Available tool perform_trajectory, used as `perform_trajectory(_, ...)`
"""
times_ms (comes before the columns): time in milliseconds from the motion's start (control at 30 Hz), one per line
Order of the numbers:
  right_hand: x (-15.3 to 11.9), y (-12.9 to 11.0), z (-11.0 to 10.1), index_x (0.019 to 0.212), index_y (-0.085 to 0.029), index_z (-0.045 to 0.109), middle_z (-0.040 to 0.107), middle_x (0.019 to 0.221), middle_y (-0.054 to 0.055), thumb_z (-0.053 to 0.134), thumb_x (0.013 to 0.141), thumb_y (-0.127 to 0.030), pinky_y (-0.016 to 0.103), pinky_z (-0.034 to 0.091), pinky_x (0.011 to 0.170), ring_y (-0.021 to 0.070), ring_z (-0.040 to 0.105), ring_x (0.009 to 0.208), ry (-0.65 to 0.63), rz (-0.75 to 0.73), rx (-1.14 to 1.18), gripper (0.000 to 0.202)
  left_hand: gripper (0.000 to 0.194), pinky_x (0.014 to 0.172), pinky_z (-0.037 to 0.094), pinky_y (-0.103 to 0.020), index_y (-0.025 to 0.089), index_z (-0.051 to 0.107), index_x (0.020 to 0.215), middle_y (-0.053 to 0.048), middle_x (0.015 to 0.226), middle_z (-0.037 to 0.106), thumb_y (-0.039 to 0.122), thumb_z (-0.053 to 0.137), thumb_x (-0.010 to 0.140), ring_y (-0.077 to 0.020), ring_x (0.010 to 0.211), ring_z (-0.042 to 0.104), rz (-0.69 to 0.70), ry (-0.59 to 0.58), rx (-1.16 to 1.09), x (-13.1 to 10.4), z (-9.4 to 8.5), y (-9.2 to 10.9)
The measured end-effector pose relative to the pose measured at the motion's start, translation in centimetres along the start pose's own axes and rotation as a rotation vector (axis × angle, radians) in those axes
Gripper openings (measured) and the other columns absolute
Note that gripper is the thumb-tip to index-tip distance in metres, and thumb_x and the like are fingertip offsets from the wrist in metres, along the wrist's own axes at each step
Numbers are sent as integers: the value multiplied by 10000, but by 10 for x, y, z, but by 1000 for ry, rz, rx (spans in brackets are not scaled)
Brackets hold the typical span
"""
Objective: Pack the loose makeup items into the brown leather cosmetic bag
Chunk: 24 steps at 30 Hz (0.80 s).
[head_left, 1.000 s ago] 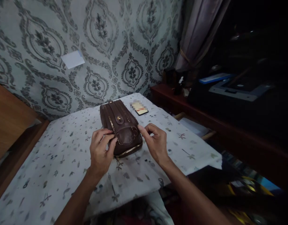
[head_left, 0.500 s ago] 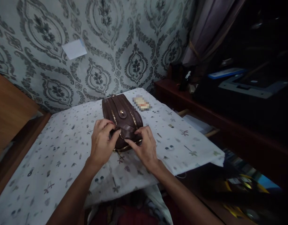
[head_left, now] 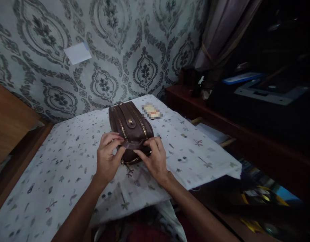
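Observation:
A dark brown leather bag (head_left: 137, 132) with gold zippers lies on the patterned white cloth. Down its middle runs a strap with a round gold snap (head_left: 130, 122). Across its near end goes a short leather handle (head_left: 134, 146). My left hand (head_left: 107, 158) pinches the handle's left end between thumb and fingers. At the other end, my right hand (head_left: 157, 160) has its fingers closed on the handle, thumb below it. My fingertips partly cover both ends of the handle. A gold zipper curves around the bag's near edge below my hands.
The cloth (head_left: 69, 174) covers the table up to the wallpapered wall. A blurred-out pale item (head_left: 151, 111) lies right of the bag. Wooden furniture (head_left: 15, 124) stands at left. A dark shelf (head_left: 180, 101) and an open drawer (head_left: 211, 132) are at right.
The handle has turned from a broad folded patch to a narrow band stretched between my hands. My left hand has shifted slightly left. The bag stays in place.

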State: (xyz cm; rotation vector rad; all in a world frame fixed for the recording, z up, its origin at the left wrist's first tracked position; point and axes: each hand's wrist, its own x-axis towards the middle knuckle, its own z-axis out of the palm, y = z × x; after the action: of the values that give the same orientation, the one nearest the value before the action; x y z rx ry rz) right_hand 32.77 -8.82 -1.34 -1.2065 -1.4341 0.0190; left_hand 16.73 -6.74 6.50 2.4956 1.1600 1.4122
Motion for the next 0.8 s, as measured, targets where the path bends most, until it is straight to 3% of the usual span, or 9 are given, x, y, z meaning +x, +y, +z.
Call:
perform_trajectory(200,-2,2,1,865,-236,537,553,896,47,656,863,-311,367,495,738,227,556,869,14,7,24,141,146,1024,421,-516,248,715,919,-32,855,691,175,599,868,-224,967,632,192,91,93,-14,5,-2)
perform_trajectory(400,-3,4,2,869,-243,522,552,892,44,649,876,-310,354,495,715,214,553,836,34,-27,35,143,289,1033,397,-528,277,690,1025,-9,857,735,82,623,824,-207,926,650,371,112,208,-21,5,-5)
perform_trajectory(800,-3,5,4,847,-244,510,552,871,28,698,849,-283,334,487,701,201,555,819,74,-43,43,191,179,997,414,-503,229,677,867,-3,808,742,62,648,809,-185,848,648,445,77,273,-33,8,-3)
